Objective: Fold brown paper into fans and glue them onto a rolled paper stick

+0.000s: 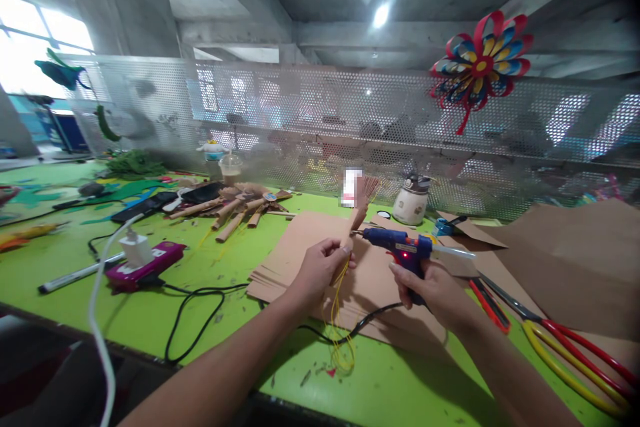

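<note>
My left hand (325, 263) pinches a brown paper piece (356, 217) upright; its upper end is cut into a fringe. Thin yellow string (339, 320) hangs in loops below those fingers to the table. In my right hand (425, 287) is a blue hot glue gun (400, 243), its red light lit and a clear glue stick out of its back. The nozzle points left and meets or nearly touches the paper piece just above my left fingers. Beneath both hands lies a stack of brown paper sheets (300, 247).
Scissors (555, 333) and a red cutter (490, 307) lie at right beside large brown paper (550, 260). A purple power strip (145, 267) with cables sits left. Rolled paper pieces (240, 207), a cup (231, 168) and a jar (411, 201) stand farther back, before a perforated metal screen (300, 100).
</note>
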